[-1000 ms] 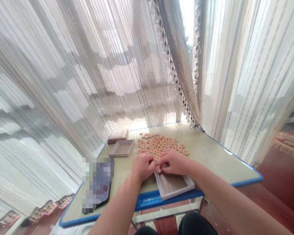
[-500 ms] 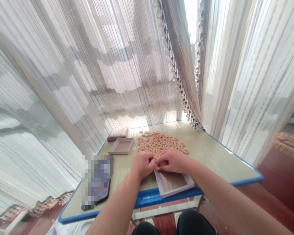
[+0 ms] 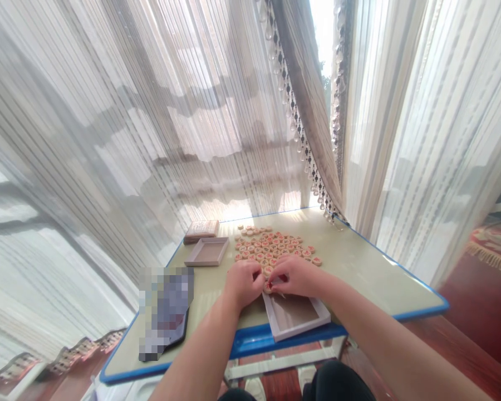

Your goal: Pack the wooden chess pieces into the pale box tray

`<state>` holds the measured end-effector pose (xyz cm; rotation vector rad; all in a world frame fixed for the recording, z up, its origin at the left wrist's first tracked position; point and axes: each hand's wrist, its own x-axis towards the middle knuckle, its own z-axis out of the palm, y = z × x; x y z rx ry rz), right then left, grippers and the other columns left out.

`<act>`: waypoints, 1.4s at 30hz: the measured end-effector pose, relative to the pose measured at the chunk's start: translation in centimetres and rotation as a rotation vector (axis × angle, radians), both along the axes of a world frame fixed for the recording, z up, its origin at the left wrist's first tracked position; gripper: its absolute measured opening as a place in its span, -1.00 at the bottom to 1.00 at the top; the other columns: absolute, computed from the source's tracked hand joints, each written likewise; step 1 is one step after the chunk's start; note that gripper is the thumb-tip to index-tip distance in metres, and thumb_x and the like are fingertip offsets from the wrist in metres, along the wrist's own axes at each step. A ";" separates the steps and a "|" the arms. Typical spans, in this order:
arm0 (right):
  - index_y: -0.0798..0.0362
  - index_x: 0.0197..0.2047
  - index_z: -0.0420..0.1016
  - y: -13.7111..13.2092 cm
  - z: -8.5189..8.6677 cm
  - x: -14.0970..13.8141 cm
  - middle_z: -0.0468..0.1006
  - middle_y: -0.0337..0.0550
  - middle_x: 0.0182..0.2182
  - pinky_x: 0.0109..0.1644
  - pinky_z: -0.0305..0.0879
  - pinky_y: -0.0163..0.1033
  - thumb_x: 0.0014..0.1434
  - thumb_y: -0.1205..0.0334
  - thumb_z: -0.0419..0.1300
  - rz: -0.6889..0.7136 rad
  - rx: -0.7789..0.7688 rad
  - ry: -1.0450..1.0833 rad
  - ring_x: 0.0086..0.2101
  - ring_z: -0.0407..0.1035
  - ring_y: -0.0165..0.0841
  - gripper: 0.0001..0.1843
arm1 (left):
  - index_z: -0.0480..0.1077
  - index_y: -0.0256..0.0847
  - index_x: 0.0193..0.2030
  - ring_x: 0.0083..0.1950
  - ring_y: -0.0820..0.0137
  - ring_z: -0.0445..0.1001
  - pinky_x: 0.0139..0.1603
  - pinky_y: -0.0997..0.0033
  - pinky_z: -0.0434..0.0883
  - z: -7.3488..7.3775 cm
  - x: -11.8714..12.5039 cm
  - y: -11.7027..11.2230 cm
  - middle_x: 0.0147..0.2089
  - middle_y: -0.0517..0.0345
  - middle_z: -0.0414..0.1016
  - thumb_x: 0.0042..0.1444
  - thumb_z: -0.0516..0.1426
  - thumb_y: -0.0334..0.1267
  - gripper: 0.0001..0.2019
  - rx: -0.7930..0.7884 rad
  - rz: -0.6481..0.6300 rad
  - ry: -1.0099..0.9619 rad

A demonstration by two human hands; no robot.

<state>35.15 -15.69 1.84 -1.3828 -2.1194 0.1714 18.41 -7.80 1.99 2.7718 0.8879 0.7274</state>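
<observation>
Several round wooden chess pieces [image 3: 271, 248] with red and dark marks lie spread on the pale table [image 3: 359, 267]. My left hand [image 3: 242, 283] and my right hand [image 3: 296, 275] meet at the near edge of that spread, both with fingers curled. Between their fingertips sits one round piece [image 3: 268, 287], pinched at the far rim of a shallow grey box tray [image 3: 296, 316]. The tray lies at the table's front edge, just under my right wrist.
A second shallow tray [image 3: 207, 252] and a brown box [image 3: 200, 230] lie at the back left. A dark flat object [image 3: 165, 314] rests at the front left. Sheer curtains and a beaded drape hang close behind the table. A blue rim edges the table.
Both hands stay together over the same piece at the tray's far rim. Only the camera has shifted slightly.
</observation>
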 end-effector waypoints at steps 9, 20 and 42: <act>-0.03 -0.36 0.62 0.0 0.2 0.0 0.44 -0.26 -0.55 -0.26 0.16 -0.33 0.03 0.20 0.23 0.021 -0.010 0.039 -0.42 0.26 -0.41 -0.87 | 0.19 -0.23 -0.70 -0.49 0.47 0.23 -0.42 0.48 0.14 0.3 0.0 -0.2 -0.60 0.20 0.27 -0.11 0.00 -0.39 -0.80 -0.014 0.004 0.009; 0.01 -0.38 0.61 0.6 0.2 1.0 0.48 -0.24 -0.55 -0.27 0.20 -0.29 0.00 0.20 0.23 -0.164 0.040 0.155 -0.41 0.32 -0.39 -0.86 | 0.33 -0.22 -0.57 -0.42 0.43 0.31 -0.36 0.46 0.21 0.5 -0.2 -0.1 -0.51 0.16 0.38 -0.09 0.04 -0.35 -0.89 0.014 0.055 -0.140; 0.06 -0.39 0.55 1.7 -0.4 3.0 0.47 -0.17 -0.54 -0.27 0.21 -0.26 0.08 0.15 0.08 -0.410 0.210 0.127 -0.42 0.32 -0.34 -0.75 | 0.42 -0.25 -0.15 -0.25 0.38 0.46 -0.19 0.41 0.37 2.6 8.9 5.9 -0.20 0.08 0.53 0.05 0.01 -0.33 -0.75 -0.238 0.187 -0.405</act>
